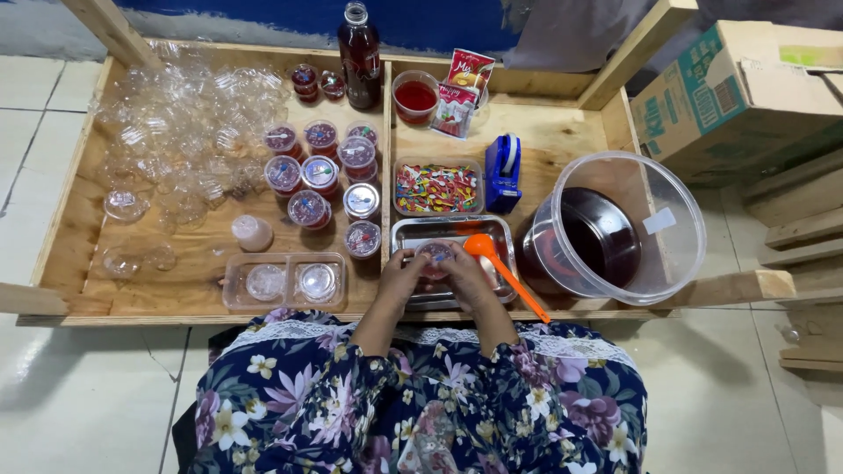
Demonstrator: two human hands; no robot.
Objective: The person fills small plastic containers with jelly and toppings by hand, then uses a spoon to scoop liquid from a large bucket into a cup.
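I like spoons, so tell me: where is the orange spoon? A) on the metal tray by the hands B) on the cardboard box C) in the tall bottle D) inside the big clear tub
A: the orange spoon has its bowl over the metal tray, beside the right hand, with its handle sticking out past the tray's edge.

Blue tape dispenser [502, 172] beside tray of colourful sprinkles [436, 187]; cardboard box [736, 92] far right.

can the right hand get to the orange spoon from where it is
Probably yes. The right hand is on the small cup over the metal tray, and the orange spoon lies just beside it with nothing between, though both hands are busy.
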